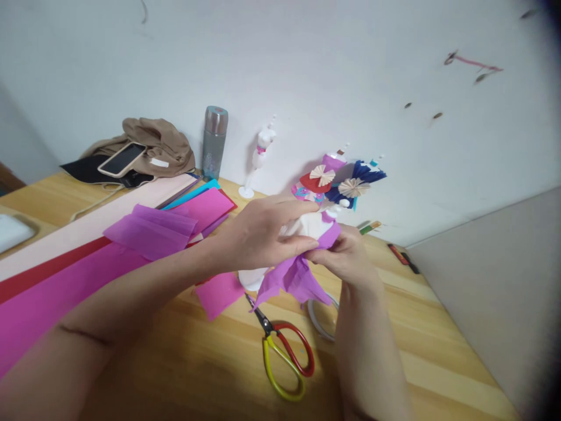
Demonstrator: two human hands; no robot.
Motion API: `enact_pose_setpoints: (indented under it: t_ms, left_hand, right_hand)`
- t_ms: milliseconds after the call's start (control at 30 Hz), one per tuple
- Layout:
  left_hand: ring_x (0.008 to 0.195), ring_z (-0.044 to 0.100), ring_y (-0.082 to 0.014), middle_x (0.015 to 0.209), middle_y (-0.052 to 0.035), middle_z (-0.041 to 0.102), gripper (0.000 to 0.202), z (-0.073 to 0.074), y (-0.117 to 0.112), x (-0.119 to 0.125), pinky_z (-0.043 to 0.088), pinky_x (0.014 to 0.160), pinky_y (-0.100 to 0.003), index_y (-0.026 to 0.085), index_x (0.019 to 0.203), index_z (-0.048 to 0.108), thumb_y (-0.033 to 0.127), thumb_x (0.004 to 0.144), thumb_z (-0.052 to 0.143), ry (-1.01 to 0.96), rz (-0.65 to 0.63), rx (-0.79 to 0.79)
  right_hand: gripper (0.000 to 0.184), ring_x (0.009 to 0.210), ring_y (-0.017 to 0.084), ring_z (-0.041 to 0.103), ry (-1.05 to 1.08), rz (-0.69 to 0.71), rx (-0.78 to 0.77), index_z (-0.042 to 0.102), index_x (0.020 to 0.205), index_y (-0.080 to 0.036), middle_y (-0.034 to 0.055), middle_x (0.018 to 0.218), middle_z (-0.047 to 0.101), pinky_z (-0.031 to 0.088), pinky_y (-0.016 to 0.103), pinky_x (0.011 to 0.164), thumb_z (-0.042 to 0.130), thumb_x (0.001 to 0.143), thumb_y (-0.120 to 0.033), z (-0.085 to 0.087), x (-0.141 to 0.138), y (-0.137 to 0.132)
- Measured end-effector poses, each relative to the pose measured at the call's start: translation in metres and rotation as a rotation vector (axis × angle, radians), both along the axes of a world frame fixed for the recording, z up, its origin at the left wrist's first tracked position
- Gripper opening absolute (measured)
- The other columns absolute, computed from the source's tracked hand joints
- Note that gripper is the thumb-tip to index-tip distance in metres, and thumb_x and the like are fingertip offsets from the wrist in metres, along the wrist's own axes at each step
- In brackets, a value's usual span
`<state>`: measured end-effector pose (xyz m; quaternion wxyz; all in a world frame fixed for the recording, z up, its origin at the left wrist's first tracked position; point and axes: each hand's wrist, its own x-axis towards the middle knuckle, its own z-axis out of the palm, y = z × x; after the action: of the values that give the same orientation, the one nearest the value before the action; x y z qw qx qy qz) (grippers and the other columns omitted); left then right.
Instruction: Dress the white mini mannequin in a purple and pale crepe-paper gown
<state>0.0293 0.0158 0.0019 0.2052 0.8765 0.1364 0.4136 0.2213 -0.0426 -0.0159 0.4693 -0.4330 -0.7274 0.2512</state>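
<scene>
My left hand (263, 231) wraps round a small white mannequin figure (309, 225) and presses purple crepe paper (293, 278) against it. My right hand (346, 254) pinches the same purple paper at the figure's waist from the right. The paper hangs down like a skirt over the figure's white base (252, 279). Both hands are closed on the paper and figure, above the wooden table (210, 362).
Red-and-yellow scissors (284, 354) lie on the table below the hands, beside a tape roll (322, 321). Sheets of pink, red and purple paper (79, 269) spread to the left. Behind stand a second white figure (260, 158), a paper-dressed figure (339, 181), a flask (214, 140), a phone (123, 159) on a bag.
</scene>
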Motion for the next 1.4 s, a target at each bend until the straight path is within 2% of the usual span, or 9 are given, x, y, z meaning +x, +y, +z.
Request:
enact_pose_setpoints:
  t_ms: [200,400,500,600,667,833,1033,1233,1400]
  left_hand:
    - [0.088,0.068,-0.0167,0.096,-0.0064,0.073,0.036,-0.004,0.004,0.001,0.052,0.079,-0.026,0.015,0.116,0.065,0.024,0.081,0.067,-0.051,-0.035,-0.049]
    - [0.085,0.066,-0.0144,0.095,-0.0045,0.073,0.041,0.003,0.016,-0.005,0.053,0.078,-0.025,0.017,0.119,0.065,0.031,0.080,0.068,-0.076,-0.174,-0.260]
    - [0.079,0.065,-0.0135,0.087,-0.0037,0.072,0.029,0.015,0.018,-0.016,0.051,0.072,-0.023,0.015,0.101,0.070,0.032,0.077,0.070,-0.054,-0.108,-0.339]
    - [0.063,0.058,-0.0100,0.068,0.0004,0.065,0.014,0.026,0.017,-0.028,0.043,0.057,-0.021,0.014,0.075,0.067,0.027,0.073,0.072,0.111,-0.011,-0.326]
    - [0.055,0.051,-0.0075,0.058,0.0036,0.058,0.013,0.029,0.015,-0.033,0.036,0.051,-0.020,0.014,0.065,0.063,0.022,0.072,0.071,0.230,-0.005,-0.310]
    - [0.053,0.045,-0.0067,0.054,0.0051,0.053,0.013,0.019,0.011,-0.027,0.028,0.051,-0.021,0.014,0.061,0.059,0.016,0.070,0.068,0.290,0.009,-0.196]
    - [0.053,0.042,-0.0064,0.053,0.0052,0.051,0.016,0.010,0.005,-0.011,0.024,0.052,-0.022,0.013,0.059,0.057,0.008,0.073,0.062,0.307,0.003,-0.180]
    - [0.054,0.044,-0.0072,0.054,0.0047,0.051,0.020,0.007,0.000,-0.008,0.024,0.053,-0.023,0.014,0.060,0.056,0.017,0.077,0.065,0.300,0.041,-0.223]
    - [0.054,0.044,-0.0082,0.055,0.0040,0.052,0.019,0.005,-0.005,-0.003,0.024,0.054,-0.024,0.015,0.062,0.057,0.019,0.079,0.064,0.299,0.099,-0.223]
  right_hand:
    - [0.009,0.048,0.010,0.057,0.006,-0.091,0.135,0.066,0.068,-0.024,-0.0045,0.057,0.066,0.051,0.021,0.048,0.075,0.070,-0.026,-0.008,-0.004,0.001]
    - [0.018,0.048,0.011,0.058,0.023,-0.165,0.166,0.066,0.066,-0.022,-0.0022,0.057,0.067,0.053,0.022,0.049,0.076,0.069,-0.037,-0.012,-0.004,0.003]
    - [0.024,0.047,0.012,0.058,0.048,-0.167,0.164,0.065,0.065,-0.022,-0.0013,0.056,0.067,0.053,0.022,0.047,0.077,0.069,-0.043,-0.014,0.000,0.006]
    - [0.029,0.039,0.010,0.052,0.059,-0.156,0.129,0.061,0.061,-0.023,-0.0025,0.050,0.062,0.049,0.021,0.041,0.076,0.071,-0.045,-0.014,0.003,0.007]
    - [0.033,0.036,0.010,0.049,0.076,-0.147,0.102,0.058,0.059,-0.023,-0.0030,0.046,0.059,0.046,0.020,0.038,0.076,0.071,-0.048,-0.013,0.003,0.007]
    - [0.036,0.036,0.009,0.047,0.101,-0.160,0.055,0.058,0.060,-0.024,-0.0026,0.047,0.058,0.044,0.021,0.037,0.077,0.069,-0.053,-0.012,0.002,0.005]
    - [0.031,0.041,0.011,0.051,0.107,-0.204,0.002,0.059,0.059,-0.023,-0.0011,0.050,0.060,0.047,0.022,0.040,0.080,0.063,-0.046,-0.013,0.002,0.006]
    - [0.019,0.043,0.010,0.052,0.121,-0.236,0.006,0.061,0.057,-0.021,-0.0018,0.050,0.061,0.046,0.021,0.041,0.075,0.060,-0.032,-0.013,0.001,0.007]
    - [0.017,0.041,0.010,0.048,0.118,-0.257,-0.031,0.058,0.056,-0.021,-0.0026,0.048,0.058,0.043,0.021,0.039,0.071,0.058,-0.030,-0.011,-0.001,0.007]
